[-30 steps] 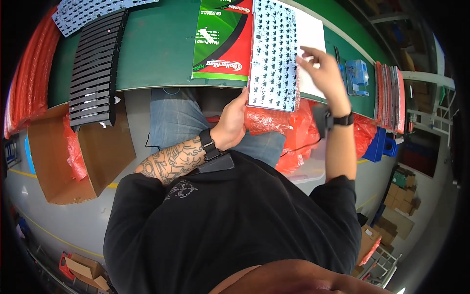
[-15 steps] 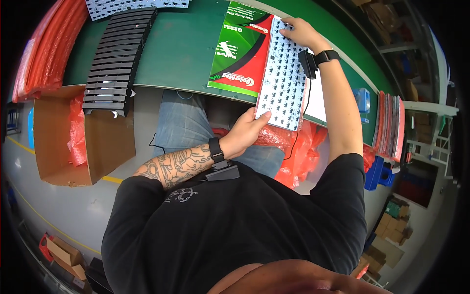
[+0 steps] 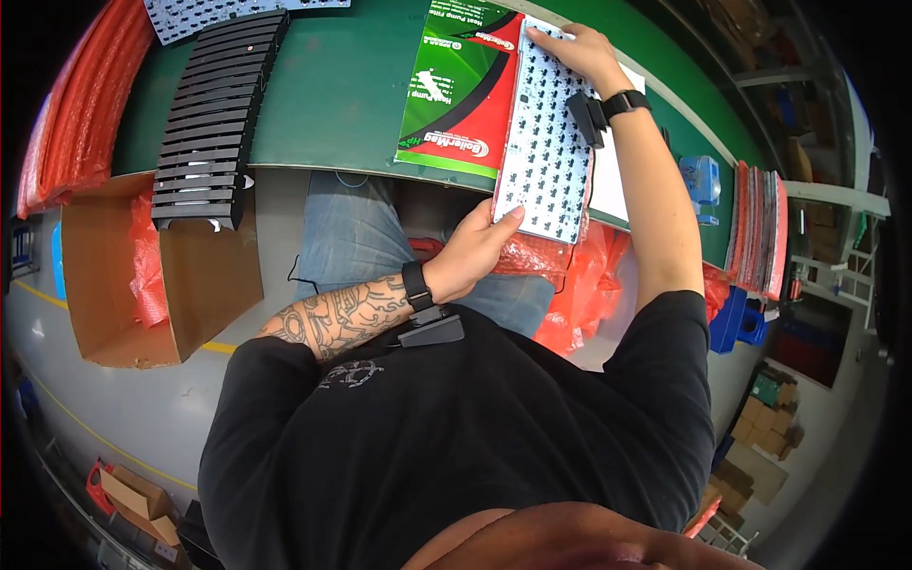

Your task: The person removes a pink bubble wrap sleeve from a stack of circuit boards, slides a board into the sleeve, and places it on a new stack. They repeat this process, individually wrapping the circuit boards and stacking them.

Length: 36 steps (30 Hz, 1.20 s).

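The left hand (image 3: 467,253) clamps the near end of a flat, oblong, bluish-white panel (image 3: 544,157) — black-dotted in rows; the right hand (image 3: 586,57) touches its far end — grip unclear.

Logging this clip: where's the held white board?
Head view: the white board sits upper right of centre, beside the green-red package, left hand at its near end, right hand at its far end.

Left hand (image 3: 472,249) has its fingers mostly hidden under the white studded panel (image 3: 546,147); right hand (image 3: 586,55) covers that panel's far right corner. Right forearm (image 3: 660,190) blocks part of the white sheet (image 3: 611,180). Second panel (image 3: 190,17) is cut off by the top edge, partly behind the black slatted frame (image 3: 218,114).
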Tool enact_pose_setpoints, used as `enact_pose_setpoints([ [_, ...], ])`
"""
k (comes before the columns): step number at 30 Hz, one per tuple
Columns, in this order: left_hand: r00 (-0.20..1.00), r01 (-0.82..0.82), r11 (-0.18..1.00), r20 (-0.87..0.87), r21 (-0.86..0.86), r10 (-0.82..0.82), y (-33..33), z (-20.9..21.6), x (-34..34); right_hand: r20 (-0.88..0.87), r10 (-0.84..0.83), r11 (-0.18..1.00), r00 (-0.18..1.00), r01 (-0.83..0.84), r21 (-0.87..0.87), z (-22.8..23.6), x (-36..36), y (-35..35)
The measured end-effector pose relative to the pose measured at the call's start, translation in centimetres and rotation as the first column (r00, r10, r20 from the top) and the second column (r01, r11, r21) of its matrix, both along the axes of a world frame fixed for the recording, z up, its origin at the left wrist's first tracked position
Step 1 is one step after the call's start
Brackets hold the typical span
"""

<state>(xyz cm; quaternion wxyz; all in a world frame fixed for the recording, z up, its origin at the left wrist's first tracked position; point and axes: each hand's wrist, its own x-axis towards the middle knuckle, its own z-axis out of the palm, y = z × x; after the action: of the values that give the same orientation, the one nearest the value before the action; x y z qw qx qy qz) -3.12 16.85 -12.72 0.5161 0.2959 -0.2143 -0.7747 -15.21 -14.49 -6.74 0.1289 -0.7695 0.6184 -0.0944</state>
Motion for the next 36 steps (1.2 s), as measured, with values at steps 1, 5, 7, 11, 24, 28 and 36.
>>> enact_pose_setpoints([
  [1, 1.0, 0.0, 1.0, -0.002, -0.005, 0.0, 0.0, -0.1, 0.0, 0.014, -0.039, 0.999, 0.999, 0.038, 0.035, -0.2, 0.4, -0.5],
  [5, 1.0, 0.001, 1.0, -0.008, -0.011, -0.001, 0.0, -0.2, 0.1, -0.101, -0.058, 0.998, 0.993, 0.056, -0.015, -1.5, 1.7, -1.6],
  [7, 1.0, 0.001, 1.0, -0.011, -0.007, -0.001, 0.0, -0.1, 0.2, -0.164, -0.044, 0.998, 0.985, 0.035, -0.055, -2.2, 1.8, -1.7],
  [11, 0.999, 0.01, 1.0, -0.034, 0.0, -0.01, -0.1, -0.3, 0.2, -0.157, -0.029, 0.998, 0.987, 0.019, -0.067, -2.1, 1.6, -1.7],
  [24, 0.999, 0.008, 1.0, -0.039, 0.0, -0.008, -0.2, -0.2, 0.6, -0.153, -0.002, 0.999, 0.988, -0.004, -0.037, -1.3, 1.7, -1.9],
  [28, 1.0, 0.019, 0.999, -0.015, -0.05, -0.02, 0.1, -0.7, -0.1, -0.006, 0.167, 0.963, 0.986, -0.162, 0.217, 2.0, -1.6, -2.6],
  [36, 0.981, -0.067, 0.971, 0.164, -0.23, 0.106, 0.2, -3.3, -1.0, 0.064, 0.397, 0.788, 0.916, -0.376, 0.488, 5.9, -2.5, -5.0],
])
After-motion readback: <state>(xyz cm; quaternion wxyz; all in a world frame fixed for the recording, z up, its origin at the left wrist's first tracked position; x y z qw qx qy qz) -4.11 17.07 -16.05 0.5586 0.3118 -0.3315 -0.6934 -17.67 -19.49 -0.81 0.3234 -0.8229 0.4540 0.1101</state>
